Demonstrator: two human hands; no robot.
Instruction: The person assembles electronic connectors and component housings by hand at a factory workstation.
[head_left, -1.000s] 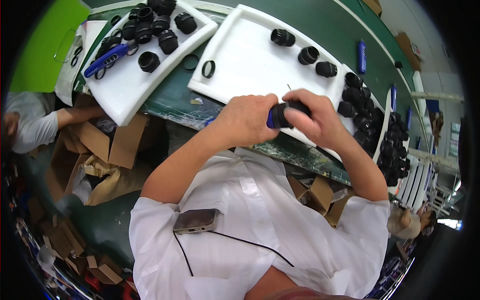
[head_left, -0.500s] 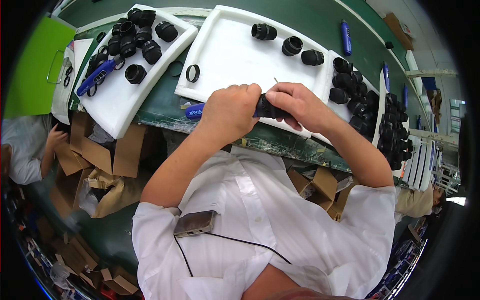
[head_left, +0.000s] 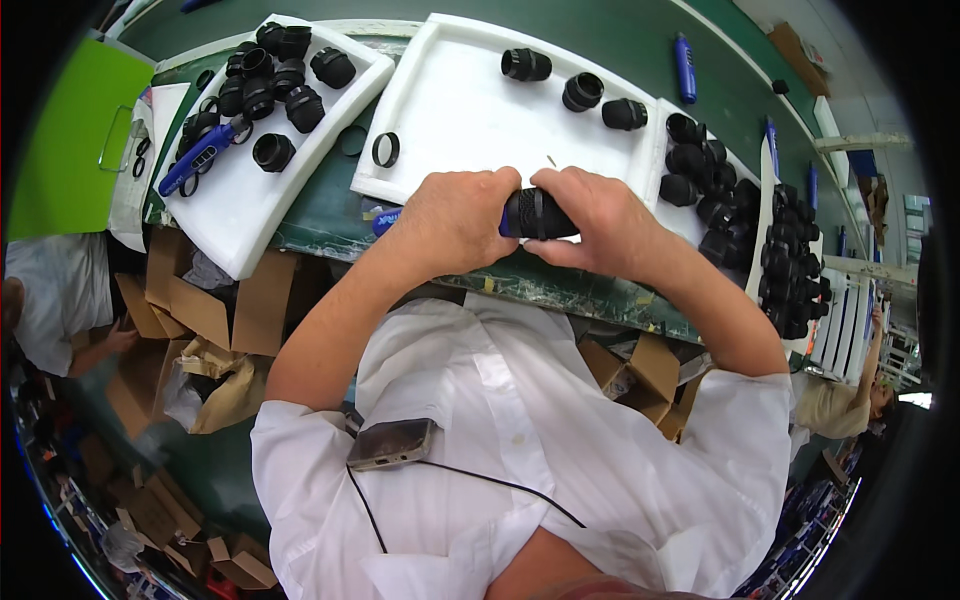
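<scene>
My left hand (head_left: 455, 222) is wrapped round a blue microphone body (head_left: 385, 221), whose end sticks out at the left of the fist. A black mesh microphone head (head_left: 535, 213) sits at the body's other end. My right hand (head_left: 612, 225) grips this head, thumb on top and fingers below. Both hands are just over the near edge of a white foam tray (head_left: 450, 100). Farther back in that tray lie three loose black microphone heads (head_left: 582, 91). A black ring (head_left: 386, 149) stands at its left side.
The left foam tray (head_left: 225, 235) holds several black heads and a blue microphone body (head_left: 195, 165). More heads (head_left: 715, 180) fill a tray at the right. Another blue body (head_left: 685, 68) lies on the green bench. Cardboard boxes (head_left: 205, 310) stand below; a co-worker (head_left: 60, 290) is at left.
My right hand has turned about the microphone head, and its fingers have closed in nearer the left fist. Less of the blue body shows beyond my left hand.
</scene>
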